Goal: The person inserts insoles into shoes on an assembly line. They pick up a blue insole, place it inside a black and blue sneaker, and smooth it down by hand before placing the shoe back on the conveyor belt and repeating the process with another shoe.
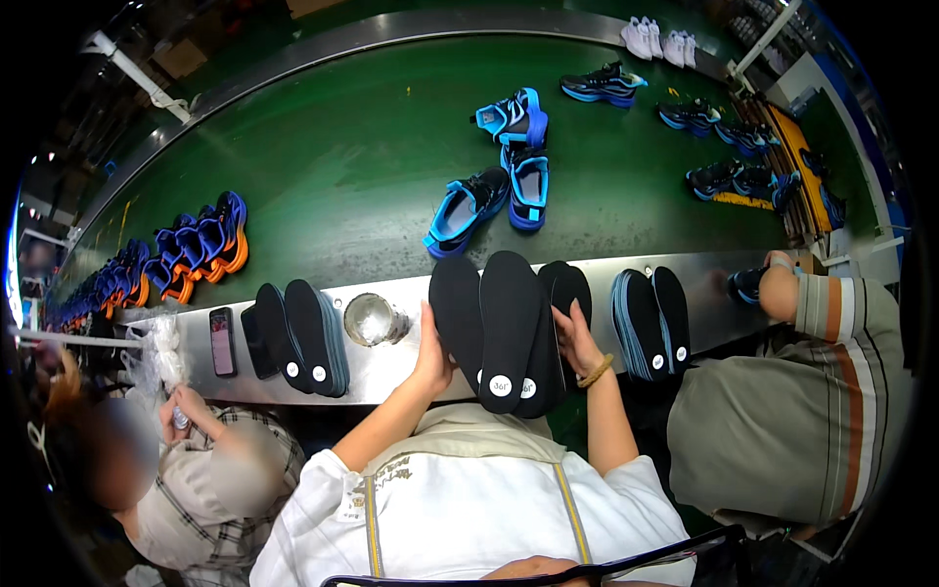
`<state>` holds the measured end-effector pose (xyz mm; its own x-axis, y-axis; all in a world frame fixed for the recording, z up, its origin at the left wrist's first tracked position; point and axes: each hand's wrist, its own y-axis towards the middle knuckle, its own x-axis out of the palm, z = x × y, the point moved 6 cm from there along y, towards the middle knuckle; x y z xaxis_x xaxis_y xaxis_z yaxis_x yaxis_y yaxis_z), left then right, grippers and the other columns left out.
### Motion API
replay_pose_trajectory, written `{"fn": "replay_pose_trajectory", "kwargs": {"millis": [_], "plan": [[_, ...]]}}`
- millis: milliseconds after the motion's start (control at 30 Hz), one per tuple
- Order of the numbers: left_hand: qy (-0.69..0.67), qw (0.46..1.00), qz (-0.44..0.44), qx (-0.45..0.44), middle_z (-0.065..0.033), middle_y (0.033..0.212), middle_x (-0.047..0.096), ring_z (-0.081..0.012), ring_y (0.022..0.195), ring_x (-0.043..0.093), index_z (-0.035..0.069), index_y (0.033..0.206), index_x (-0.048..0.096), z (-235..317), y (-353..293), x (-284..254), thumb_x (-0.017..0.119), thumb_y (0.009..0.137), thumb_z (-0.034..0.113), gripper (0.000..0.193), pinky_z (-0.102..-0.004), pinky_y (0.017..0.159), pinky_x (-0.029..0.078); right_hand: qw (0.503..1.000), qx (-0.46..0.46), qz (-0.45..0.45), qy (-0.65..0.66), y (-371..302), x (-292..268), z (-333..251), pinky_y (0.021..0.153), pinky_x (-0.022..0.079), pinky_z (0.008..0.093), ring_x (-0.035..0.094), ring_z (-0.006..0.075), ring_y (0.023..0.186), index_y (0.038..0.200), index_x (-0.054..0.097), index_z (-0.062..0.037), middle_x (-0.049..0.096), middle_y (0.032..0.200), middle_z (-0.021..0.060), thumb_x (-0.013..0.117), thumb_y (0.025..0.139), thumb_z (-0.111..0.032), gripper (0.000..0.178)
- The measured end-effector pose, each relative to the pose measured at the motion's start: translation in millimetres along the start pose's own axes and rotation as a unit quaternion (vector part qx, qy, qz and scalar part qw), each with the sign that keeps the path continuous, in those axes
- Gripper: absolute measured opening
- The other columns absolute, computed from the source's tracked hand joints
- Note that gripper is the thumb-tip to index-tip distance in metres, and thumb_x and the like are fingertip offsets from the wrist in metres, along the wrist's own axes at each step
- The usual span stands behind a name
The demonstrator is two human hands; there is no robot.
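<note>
Upright in front of me stands a bunch of black shoe insoles, overlapping, with round white labels at their heels. My left hand is closed against their left side. From the right, my right hand grips the same bunch, fingers bent along its edge; the thumb side is partly hidden. More black insole tips show just behind, next to my right fingers. On the metal ledge, stacked black insoles with blue-grey edges lie left and right of me.
A green conveyor carries blue-and-black sneakers and a row of purple-and-orange shoes. A round metal hole and a phone are on the ledge. One co-worker sits left, another right.
</note>
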<state>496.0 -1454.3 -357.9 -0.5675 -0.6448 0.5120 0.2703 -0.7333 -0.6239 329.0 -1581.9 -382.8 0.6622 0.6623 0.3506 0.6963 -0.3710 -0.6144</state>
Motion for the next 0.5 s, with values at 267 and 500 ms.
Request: {"fn": "replay_pose_trajectory", "kwargs": {"millis": [267, 500], "plan": [[-0.107, 0.994, 0.003, 0.01, -0.0068, 0.121, 0.04, -0.0203, 0.112, 0.037, 0.011, 0.122, 0.035, -0.4, -4.9, 49.4, 0.032, 0.076, 0.061, 0.069, -0.0347, 0.095, 0.028, 0.989, -0.12, -0.022, 0.084, 24.1, -12.4, 8.8, 0.097, 0.025, 0.028, 0.035, 0.0179, 0.114, 0.128, 0.023, -0.0043, 0.034, 0.127, 0.0093, 0.029, 0.084, -0.051, 0.065], [-0.093, 0.995, 0.012, 0.018, -0.0068, 0.12, 0.04, -0.0203, 0.111, 0.038, 0.011, 0.122, 0.035, -9.1, 10.0, 52.0, 0.031, 0.078, 0.059, 0.065, -0.0339, 0.095, 0.028, 0.993, -0.073, -0.025, 0.093, 17.3, -25.3, 15.8, 0.099, 0.022, 0.0304, 0.024, 0.0206, 0.121, 0.131, 0.016, -0.0078, 0.024, 0.132, 0.0095, 0.03, 0.086, -0.044, 0.059]]}}
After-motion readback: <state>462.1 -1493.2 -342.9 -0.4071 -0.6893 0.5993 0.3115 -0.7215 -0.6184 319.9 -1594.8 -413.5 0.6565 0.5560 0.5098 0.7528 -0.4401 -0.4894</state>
